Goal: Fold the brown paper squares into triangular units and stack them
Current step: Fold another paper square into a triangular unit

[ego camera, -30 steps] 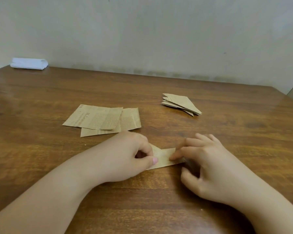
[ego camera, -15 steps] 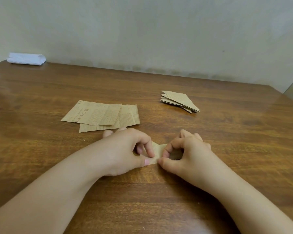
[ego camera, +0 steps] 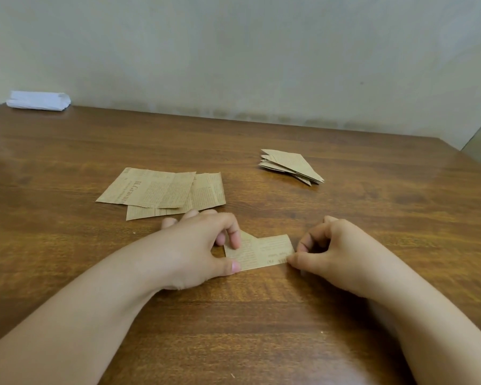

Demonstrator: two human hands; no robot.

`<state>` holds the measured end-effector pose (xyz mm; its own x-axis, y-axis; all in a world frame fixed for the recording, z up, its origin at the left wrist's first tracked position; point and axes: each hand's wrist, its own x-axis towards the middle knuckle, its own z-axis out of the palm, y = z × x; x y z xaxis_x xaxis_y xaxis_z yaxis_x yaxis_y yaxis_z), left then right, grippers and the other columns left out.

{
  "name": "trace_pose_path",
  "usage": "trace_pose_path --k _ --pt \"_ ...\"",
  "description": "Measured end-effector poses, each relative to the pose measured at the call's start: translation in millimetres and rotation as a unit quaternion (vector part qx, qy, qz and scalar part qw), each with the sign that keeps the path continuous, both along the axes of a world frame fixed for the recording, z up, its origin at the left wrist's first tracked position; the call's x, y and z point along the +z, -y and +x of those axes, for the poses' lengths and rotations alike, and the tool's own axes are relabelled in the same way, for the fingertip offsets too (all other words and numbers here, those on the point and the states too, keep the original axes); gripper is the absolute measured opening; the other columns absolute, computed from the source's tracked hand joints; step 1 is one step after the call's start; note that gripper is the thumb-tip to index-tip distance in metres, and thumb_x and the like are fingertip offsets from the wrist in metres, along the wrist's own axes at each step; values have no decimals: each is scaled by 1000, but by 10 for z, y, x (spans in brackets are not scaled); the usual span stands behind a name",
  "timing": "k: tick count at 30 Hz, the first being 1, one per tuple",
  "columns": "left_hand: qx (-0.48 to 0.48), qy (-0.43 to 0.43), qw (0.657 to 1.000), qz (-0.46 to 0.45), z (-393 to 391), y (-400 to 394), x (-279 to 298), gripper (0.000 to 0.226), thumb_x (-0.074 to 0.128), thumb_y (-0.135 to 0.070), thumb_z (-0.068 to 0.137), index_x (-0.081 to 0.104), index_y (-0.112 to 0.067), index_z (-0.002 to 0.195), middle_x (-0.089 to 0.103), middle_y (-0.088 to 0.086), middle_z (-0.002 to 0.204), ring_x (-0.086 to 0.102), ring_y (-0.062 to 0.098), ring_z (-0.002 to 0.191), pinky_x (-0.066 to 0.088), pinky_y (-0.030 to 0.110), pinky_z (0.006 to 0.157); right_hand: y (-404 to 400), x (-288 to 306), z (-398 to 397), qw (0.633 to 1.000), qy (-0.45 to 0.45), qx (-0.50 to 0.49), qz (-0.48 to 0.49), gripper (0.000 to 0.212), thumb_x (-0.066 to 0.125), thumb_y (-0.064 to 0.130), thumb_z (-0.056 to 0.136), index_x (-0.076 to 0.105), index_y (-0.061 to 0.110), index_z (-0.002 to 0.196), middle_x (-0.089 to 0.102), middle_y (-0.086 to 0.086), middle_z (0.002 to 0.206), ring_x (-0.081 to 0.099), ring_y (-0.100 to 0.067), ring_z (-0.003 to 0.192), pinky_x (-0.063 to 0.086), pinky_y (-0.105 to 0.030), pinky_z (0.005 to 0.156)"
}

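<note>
I note the left hand (ego camera: 203,245) pinning the half-folded paper (ego camera: 261,252) to the tabletop (ego camera: 345,315) at frame centre — anchoring the crease. The right hand (ego camera: 333,251) pinches its right corner, fingers curled — likely ready to fold.

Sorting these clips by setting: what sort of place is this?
Probably a plain room at home or in a classroom, used for paper craft: a bare wooden table against a blank wall, with flat printed paper sheets and a stack of folded triangles.

The left hand (ego camera: 197,245) covers the left end of the folded brown paper (ego camera: 264,252). The lower flat sheet (ego camera: 206,193) is half hidden under the top one, its print too small to read. The counter (ego camera: 261,329) runs off every side edge.
</note>
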<state>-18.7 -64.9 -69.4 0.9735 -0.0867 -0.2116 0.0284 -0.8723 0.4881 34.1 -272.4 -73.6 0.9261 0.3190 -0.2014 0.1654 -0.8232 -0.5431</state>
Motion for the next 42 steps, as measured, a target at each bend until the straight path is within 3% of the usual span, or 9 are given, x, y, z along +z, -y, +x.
trace_pose_path --k 6,9,17,23,28,31,34,37,42 --pt "-9 8 1000 -3 5 -6 2 18 60 -42 88 45 -39 98 44 -20 100 34 -3 100 23 25 87 85 -15 13 995 88 2 36 7 68 39 80 62 36 83 52 17 94 48 -8 100 42 -34 93" --pt "-13 39 999 -8 5 -2 -30 21 61 -42 87 45 -40 101 43 -22 102 31 -11 94 23 23 85 -7 -50 -5 990 104 94 4 30 59 55 78 51 46 105 42 27 105 37 -2 107 33 -26 95" --pt "37 104 994 -26 55 -20 -90 25 63 -40 87 41 -42 100 45 -21 95 42 8 96 36 25 86 18 1 -63 988 75 108 75 22 76 32 76 56 38 85 58 22 97 51 10 92 43 -8 74" --pt "73 122 989 -30 59 4 -90 31 65 -39 85 39 -36 101 49 -14 86 44 1 72 33 22 67 -39 35 -128 977 78 117 162 7 70 19 84 65 25 82 71 13 75 64 0 70 49 -15 67" --pt "125 165 958 -197 -36 101 91 23 56 -34 91 41 -48 103 69 -9 61 58 -2 49 42 8 50 -44 4 -120 938 220 13 268 19 73 8 78 69 24 71 70 10 69 65 -7 66 49 -17 61" --pt "65 135 944 -295 -116 228 150 47 62 -27 88 42 -62 112 73 -17 78 68 -5 72 45 3 68 -91 -32 -124 912 302 36 277 23 76 4 75 69 25 72 69 14 71 66 -7 68 50 -17 62" --pt "62 150 919 -359 -98 270 83 38 69 -16 83 66 -49 103 73 -20 92 67 -4 89 50 15 85 -140 -60 -126 887 346 96 289 14 72 14 73 71 26 80 70 15 81 67 -6 74 51 -16 66" --pt "86 189 875 -438 -84 261 89 25 75 -14 75 76 -36 87 75 -12 86 70 2 86 52 24 84 -154 -39 -143 872 288 131 373 15 71 25 75 74 26 90 71 10 95 69 -9 86 54 -18 76" --pt "38 181 826 -533 -132 258 177 25 77 -20 61 77 -29 85 76 -3 82 72 7 82 52 13 70 -133 57 -183 855 191 109 470 16 73 41 74 77 28 83 73 3 97 70 -19 84 57 -31 70"
